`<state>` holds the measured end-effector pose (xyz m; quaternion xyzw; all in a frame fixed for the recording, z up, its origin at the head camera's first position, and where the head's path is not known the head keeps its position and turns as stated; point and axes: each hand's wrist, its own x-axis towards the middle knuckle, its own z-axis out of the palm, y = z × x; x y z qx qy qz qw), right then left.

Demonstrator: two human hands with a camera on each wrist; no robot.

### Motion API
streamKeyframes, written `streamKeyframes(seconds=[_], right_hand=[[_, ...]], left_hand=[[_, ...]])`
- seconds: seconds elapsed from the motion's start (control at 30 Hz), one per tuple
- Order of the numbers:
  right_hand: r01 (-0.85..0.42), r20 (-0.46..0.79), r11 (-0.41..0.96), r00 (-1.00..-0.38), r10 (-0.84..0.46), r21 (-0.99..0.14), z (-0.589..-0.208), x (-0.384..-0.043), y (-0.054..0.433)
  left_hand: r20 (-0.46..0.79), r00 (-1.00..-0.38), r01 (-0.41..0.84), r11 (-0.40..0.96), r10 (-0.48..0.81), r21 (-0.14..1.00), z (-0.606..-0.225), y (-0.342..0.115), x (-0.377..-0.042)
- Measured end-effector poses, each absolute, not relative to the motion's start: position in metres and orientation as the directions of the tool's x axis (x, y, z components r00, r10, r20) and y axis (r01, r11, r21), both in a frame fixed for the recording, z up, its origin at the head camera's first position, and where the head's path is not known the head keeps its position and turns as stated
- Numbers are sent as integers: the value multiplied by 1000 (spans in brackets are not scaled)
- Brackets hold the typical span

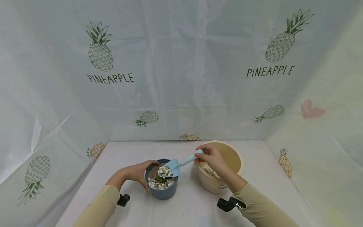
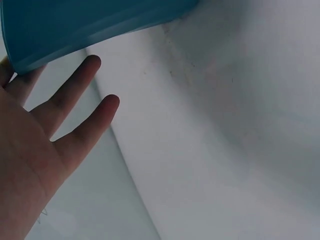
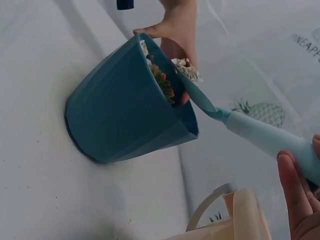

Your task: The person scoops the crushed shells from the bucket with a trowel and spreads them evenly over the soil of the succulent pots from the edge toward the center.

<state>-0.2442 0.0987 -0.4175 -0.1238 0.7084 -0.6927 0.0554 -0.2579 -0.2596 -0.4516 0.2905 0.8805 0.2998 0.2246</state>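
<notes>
Table (image 1: 193,208), wht. Bucket (image 1: 208,184), cream, gravel (image 1: 210,171) inside. Pot (image 1: 165,193), blue, L of bucket; L hand (image 1: 140,172) grips side, two fingers splayed clear. Trowel (image 1: 186,161), lt. blue, handle pinched in R hand (image 1: 213,160), gravel-laden blade over pot mouth. Succulent (image 1: 159,178), grn., in pot w/ gravel.

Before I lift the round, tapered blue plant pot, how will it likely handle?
The blue pot is probably stiff: its wall looks undented where the left hand grips. Small white chips inside likely add weight. Its base is narrower than its rim, so a high push might tip it.
</notes>
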Motion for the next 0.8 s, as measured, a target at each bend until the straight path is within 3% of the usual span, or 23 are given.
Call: streamKeyframes(seconds=[0.43,0.8], right_hand=[[-90,86,7,-967,-241,-996,-414,-245,91],[-94,90,5,-969,-231,-996,-414,-244,89]], left_hand=[[-132,-792,366,636,597,679,-459,-249,-240],[-63,-892,296,684,447,667,-472,-235,-225]])
